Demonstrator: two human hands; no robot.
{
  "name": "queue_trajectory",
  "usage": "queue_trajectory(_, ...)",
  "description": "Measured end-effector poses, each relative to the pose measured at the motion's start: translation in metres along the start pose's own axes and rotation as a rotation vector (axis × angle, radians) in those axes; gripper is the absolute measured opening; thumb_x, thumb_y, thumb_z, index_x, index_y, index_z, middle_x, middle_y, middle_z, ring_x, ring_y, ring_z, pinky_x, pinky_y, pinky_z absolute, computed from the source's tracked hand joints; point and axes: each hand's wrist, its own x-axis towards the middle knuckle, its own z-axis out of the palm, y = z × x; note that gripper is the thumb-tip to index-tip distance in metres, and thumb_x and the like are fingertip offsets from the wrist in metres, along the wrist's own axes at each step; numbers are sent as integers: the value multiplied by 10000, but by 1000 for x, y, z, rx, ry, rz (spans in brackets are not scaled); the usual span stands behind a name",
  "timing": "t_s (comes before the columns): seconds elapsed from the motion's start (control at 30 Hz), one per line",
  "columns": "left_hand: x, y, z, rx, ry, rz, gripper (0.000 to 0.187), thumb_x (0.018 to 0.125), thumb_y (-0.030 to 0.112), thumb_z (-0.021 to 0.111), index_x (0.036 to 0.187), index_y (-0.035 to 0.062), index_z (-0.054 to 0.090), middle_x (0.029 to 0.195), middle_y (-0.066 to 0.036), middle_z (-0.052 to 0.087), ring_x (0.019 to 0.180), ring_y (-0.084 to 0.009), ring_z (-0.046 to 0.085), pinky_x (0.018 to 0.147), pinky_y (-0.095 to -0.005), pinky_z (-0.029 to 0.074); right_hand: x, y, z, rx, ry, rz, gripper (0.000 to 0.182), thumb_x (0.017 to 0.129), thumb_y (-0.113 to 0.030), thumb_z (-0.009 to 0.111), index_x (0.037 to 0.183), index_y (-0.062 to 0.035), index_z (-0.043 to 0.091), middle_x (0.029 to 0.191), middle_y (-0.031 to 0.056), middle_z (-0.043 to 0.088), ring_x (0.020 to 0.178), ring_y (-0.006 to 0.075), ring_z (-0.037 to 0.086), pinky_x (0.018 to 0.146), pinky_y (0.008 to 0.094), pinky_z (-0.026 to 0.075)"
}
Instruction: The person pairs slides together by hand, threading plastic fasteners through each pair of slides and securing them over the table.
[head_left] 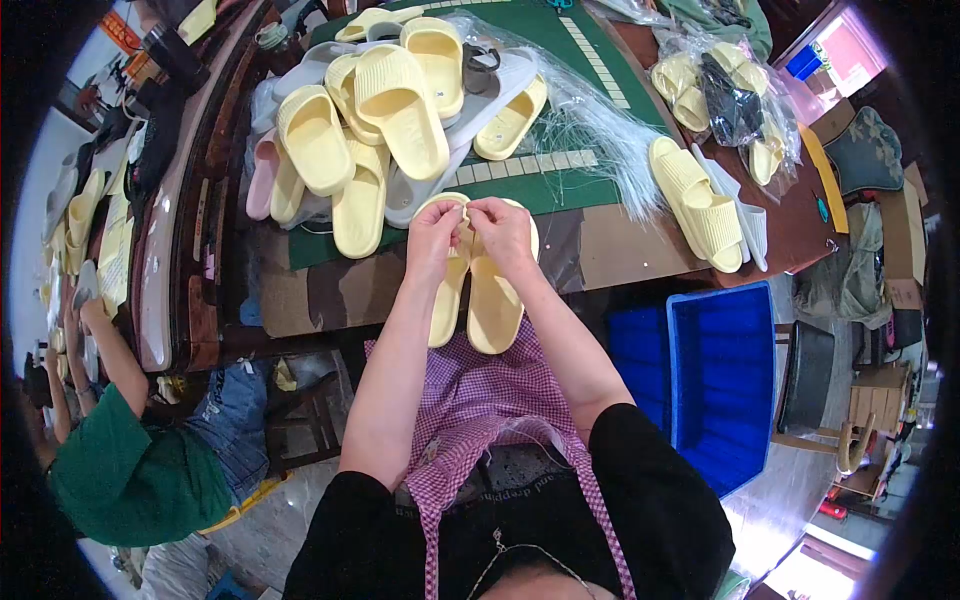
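— Where's the pair?
— I see the yellow slippers together at the surface edge. My left hand and right hand have fingers clenched on their top ends.
— Around them?
— The slipper pile lies behind.

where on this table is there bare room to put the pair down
Bare green mat lies right of the slipper heap, above the tile row, and bare brown table edge sits right of the hands. The heap at left and bagged slippers are crowded.
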Motion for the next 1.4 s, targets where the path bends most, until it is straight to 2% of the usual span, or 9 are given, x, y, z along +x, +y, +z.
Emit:
queue_trajectory(0.43,0,-1,2,-24,50,-6,45,819,99,579,796,61,583,628,33,519,497,-36,427,447,-183,342,-2,-2,1,32,4,41,144,771,-79,604,861,21,652,698,61,640,625,96,601,583,221,473)
queue_trajectory(0.6,1,-2,-1,15,8,-7,47,814,107,593,849,76,586,673,28,547,536,-45,461,487,-191,370,-4,-7,1,55,19,57,141,766,-81,606,858,15,655,699,65,643,617,101,597,582,228,473)
queue_trajectory(0.67,-1,0,0,15,15,-18,49,814,107,593,851,75,587,672,29,545,536,-44,459,487,-192,369,-5,-8,1,40,16,50,165,773,-126,594,869,-3,647,706,98,635,626,142,582,605,263,470)
queue_trajectory(0.9,-2,-2,1,12,25,-20,31,810,107,596,827,81,590,668,44,533,534,-35,446,478,-192,365,-5,-20,-3,-43,20,27,167,770,-132,589,858,-2,646,696,106,635,614,159,588,591,282,474)
queue_trajectory(1.0,-3,-2,2,18,21,-6,23,810,107,595,807,84,592,659,48,528,529,-31,441,468,-191,359,-4,-13,-1,-62,27,-1,143,760,-136,590,823,-23,650,686,107,633,602,202,590,629,319,459)
queue_trajectory(1.07,-2,-2,0,38,16,-4,25,806,102,594,811,77,597,654,47,528,526,-32,439,463,-192,355,-2,-7,0,-160,71,-163,102,752,-141,597,772,-54,647,660,97,622,614,238,582,707,346,413)
queue_trajectory(1.17,-2,-2,0,90,7,-8,27,797,99,596,805,82,616,654,52,537,517,-28,437,452,-187,343,-1,-13,-4,-276,111,-306,96,731,-91,608,735,-3,647,634,96,633,525,209,595,629,310,469)
queue_trajectory(1.27,0,-3,-3,121,-17,-22,34,787,95,600,799,87,631,664,56,549,511,-25,435,451,-183,337,-1,-8,-5,-405,146,-423,71,733,-87,604,732,-27,642,616,76,623,555,209,596,673,309,450)
queue_trajectory(1.4,3,-5,-8,62,-86,-25,36,778,87,610,803,69,628,673,49,554,516,-28,432,472,-182,340,0,-7,-7,-413,109,-419,60,737,-84,604,747,-34,636,610,64,616,627,173,613,700,298,441)
